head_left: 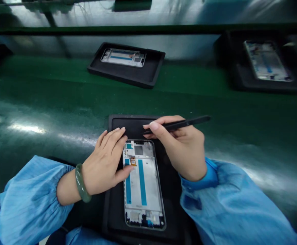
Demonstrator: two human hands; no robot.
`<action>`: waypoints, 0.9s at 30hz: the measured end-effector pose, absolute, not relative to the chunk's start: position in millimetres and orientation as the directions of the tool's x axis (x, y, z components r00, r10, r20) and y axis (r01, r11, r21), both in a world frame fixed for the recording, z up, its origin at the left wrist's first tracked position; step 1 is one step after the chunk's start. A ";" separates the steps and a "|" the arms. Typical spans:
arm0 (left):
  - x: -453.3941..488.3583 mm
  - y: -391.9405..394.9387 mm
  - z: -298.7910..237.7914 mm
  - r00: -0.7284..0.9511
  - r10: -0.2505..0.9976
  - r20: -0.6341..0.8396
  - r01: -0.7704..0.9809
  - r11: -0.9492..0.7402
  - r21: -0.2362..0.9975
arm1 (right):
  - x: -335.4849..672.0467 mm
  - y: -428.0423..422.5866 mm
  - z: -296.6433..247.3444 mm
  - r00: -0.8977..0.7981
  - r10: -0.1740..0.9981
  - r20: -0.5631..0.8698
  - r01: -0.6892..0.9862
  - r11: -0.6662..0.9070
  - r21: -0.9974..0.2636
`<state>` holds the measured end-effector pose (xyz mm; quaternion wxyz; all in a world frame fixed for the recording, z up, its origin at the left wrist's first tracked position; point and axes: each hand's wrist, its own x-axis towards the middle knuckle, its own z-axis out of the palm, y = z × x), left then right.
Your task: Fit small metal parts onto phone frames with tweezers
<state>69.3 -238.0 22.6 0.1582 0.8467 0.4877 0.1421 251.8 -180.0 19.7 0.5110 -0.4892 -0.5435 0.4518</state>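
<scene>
A silver phone frame [151,183] with blue adhesive strips and a small orange flex cable [133,161] lies face up in a black tray [115,217] before me. My left hand [106,161] rests over its upper left edge, fingers stretched out, the thumb reaching across by the flex cable. Black tweezers [186,123] are held in my right hand [181,148] between thumb and fingers, above the tray just beyond the frame's top end. Their tip points left and is partly hidden by the fingers.
Farther back on the green bench surface [69,92], a black tray [128,78] carries another phone frame [122,57]. To the right, a blurred tray [242,80] holds one more frame [268,61]. Part of a dark tray [0,56] shows at far left.
</scene>
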 end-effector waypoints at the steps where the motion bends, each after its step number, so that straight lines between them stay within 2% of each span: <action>1: 69.6 -238.2 23.7 0.477 0.875 0.078 0.777 -0.462 0.428 | 251.5 -178.4 18.3 0.022 0.996 0.087 0.004 0.087 -0.996; 4: 71.8 -242.4 30.5 0.434 0.896 0.091 0.737 -0.411 0.536 | 251.1 -173.7 13.3 0.079 0.996 0.040 -0.153 0.052 -0.987; 6: 74.3 -248.0 37.2 0.374 0.923 0.089 0.644 -0.328 0.691 | 251.2 -171.5 10.6 0.097 0.995 0.021 -0.217 0.042 -0.975; 8: 76.7 -253.6 43.6 0.286 0.958 0.012 0.441 -0.143 0.886 | 251.2 -170.3 9.2 0.099 0.995 0.013 -0.251 0.038 -0.967; 10: 77.7 -256.0 47.9 0.235 0.966 -0.108 0.132 0.078 0.988 | 251.3 -169.7 8.7 0.096 0.995 0.008 -0.263 0.033 -0.964; 12: 76.5 -253.6 49.3 0.218 0.959 -0.181 -0.203 0.226 0.953 | 251.6 -169.4 8.5 0.094 0.996 0.008 -0.265 0.033 -0.964; 14: 73.3 -247.4 48.9 0.206 0.964 -0.170 -0.482 0.251 0.840 | 252.2 -169.3 8.2 0.096 0.995 0.012 -0.255 0.037 -0.966; 17: 67.7 -237.7 50.2 0.216 0.976 -0.036 -0.678 0.176 0.714 | 253.3 -168.9 6.9 0.098 0.995 0.023 -0.225 0.045 -0.973; 20: 66.4 -235.2 56.9 0.088 0.989 0.122 -0.640 -0.038 0.767 | 254.0 -168.1 5.0 0.099 0.995 0.027 -0.203 0.047 -0.978; 22: 68.6 -237.9 61.7 -0.088 0.947 0.308 -0.461 -0.313 0.831 | 254.3 -167.4 3.9 0.102 0.995 0.022 -0.192 0.041 -0.981; 25: 72.9 -246.0 61.8 -0.178 0.790 0.587 -0.178 -0.613 0.770 | 254.3 -166.4 2.7 0.101 0.995 0.022 -0.177 0.040 -0.983; 27: 74.4 -253.2 55.6 -0.174 0.738 0.652 -0.113 -0.672 0.732 | 254.1 -165.7 2.2 0.095 0.995 0.027 -0.175 0.044 -0.984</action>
